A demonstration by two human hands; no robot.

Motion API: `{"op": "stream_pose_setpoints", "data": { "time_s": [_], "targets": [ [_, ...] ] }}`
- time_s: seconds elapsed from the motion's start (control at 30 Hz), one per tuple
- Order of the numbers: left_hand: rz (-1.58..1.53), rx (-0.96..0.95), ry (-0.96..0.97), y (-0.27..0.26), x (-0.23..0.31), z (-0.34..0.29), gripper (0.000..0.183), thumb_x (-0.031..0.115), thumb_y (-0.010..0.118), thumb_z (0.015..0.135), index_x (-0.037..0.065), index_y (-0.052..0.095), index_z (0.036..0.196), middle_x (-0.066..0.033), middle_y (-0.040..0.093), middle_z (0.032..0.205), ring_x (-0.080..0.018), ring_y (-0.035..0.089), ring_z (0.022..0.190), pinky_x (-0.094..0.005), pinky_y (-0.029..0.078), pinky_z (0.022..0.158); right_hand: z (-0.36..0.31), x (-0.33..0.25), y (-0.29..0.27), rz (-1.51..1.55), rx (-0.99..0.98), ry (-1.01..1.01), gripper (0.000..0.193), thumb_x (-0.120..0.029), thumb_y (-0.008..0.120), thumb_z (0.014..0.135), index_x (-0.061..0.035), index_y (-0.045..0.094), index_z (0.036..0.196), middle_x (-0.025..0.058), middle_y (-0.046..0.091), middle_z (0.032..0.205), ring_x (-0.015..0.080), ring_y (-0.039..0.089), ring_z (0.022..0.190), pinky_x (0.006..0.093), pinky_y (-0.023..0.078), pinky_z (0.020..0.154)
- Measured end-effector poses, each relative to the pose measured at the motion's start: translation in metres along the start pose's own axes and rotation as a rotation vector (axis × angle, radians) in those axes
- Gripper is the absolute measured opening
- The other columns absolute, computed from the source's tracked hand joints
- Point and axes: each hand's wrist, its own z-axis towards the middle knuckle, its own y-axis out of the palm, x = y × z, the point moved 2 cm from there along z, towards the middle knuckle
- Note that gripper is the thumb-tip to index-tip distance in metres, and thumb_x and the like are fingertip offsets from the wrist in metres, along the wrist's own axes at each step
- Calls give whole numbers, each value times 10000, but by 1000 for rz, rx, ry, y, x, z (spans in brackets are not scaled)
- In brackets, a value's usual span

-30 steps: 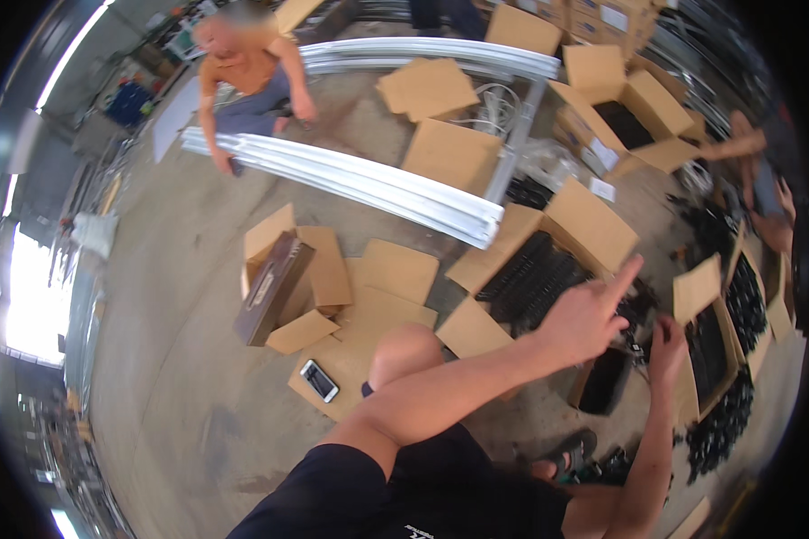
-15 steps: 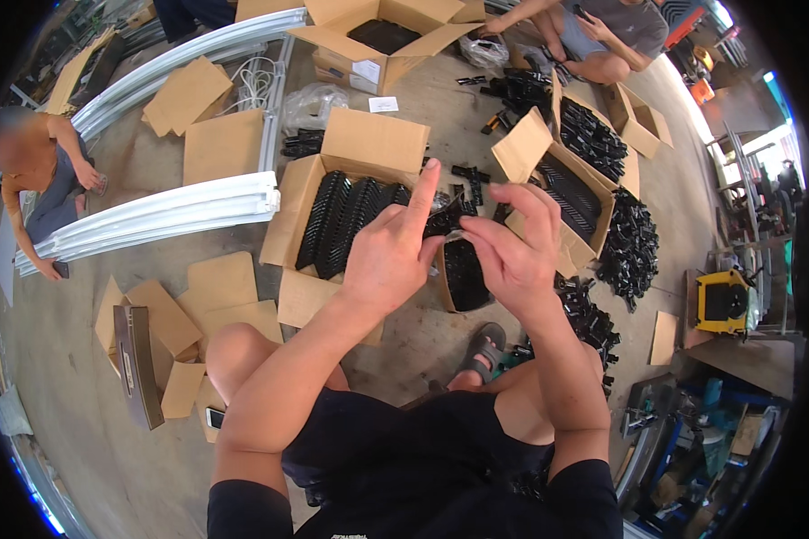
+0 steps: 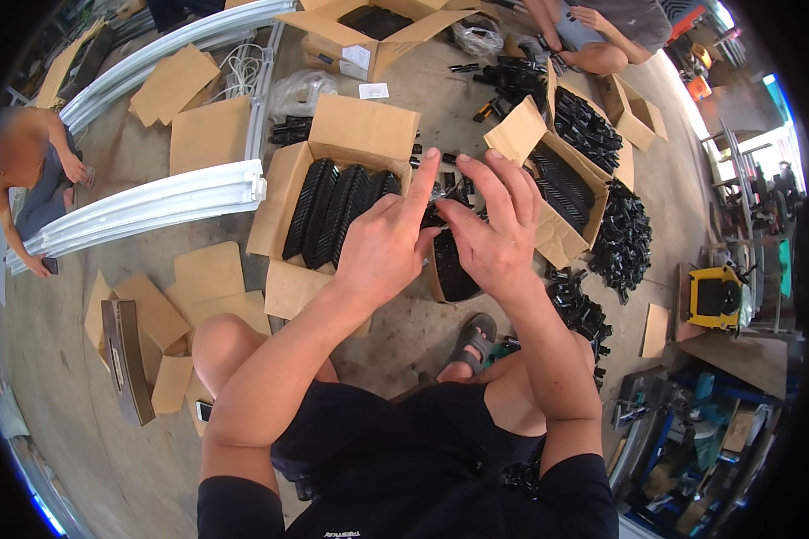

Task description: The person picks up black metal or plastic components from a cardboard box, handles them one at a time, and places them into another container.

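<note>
My left hand (image 3: pixel 382 247) is held up over the boxes. Its index finger points upward while the thumb and other fingers are closed round a small dark piece (image 3: pixel 432 216), mostly hidden by the hands. Close beside it is my right hand (image 3: pixel 496 241), fingers stretched up and apart from the thumb, whose tip is near that piece. Just left of my left hand, a cardboard box (image 3: pixel 274 202) holds neat rows of black plastic parts (image 3: pixel 333 207). Below the hands sits a smaller box of black pieces (image 3: pixel 454 269).
Another carton (image 3: pixel 555 247) of black parts stands at right, beside heaps of loose black pieces (image 3: pixel 622 238). White metal rails (image 3: pixel 144 216) lie at left, near a crouching person (image 3: pixel 36 171). Flattened cardboard (image 3: pixel 211 278) and a phone (image 3: pixel 204 411) lie nearby. A second person (image 3: pixel 602 36) sits at far right.
My right hand has shifted left and its fingers have straightened upward, away from the thumb. My left hand keeps its index finger raised. The whole view has shifted slightly.
</note>
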Motion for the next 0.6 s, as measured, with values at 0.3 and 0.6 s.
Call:
{"op": "stream_pose_setpoints", "data": {
  "time_s": [0.3,0.6],
  "targets": [
    [-10,-30,-71,-8,1,-2,989,76,819,784,100,265,1603,-123,724,964,-304,700,895,-401,576,764,2,-3,6,43,-27,4,125,-114,757,724,-114,759,849,52,627,1292,308,523,1304,494,400,1088],
    [-17,-35,-110,-10,-1,-4,1003,63,817,773,117,263,1607,-113,722,962,-305,700,893,-402,577,769,4,-12,7,32,-125,25,145,-102,736,716,-91,749,860,38,621,1286,284,512,1318,494,376,1110]
  ]
}}
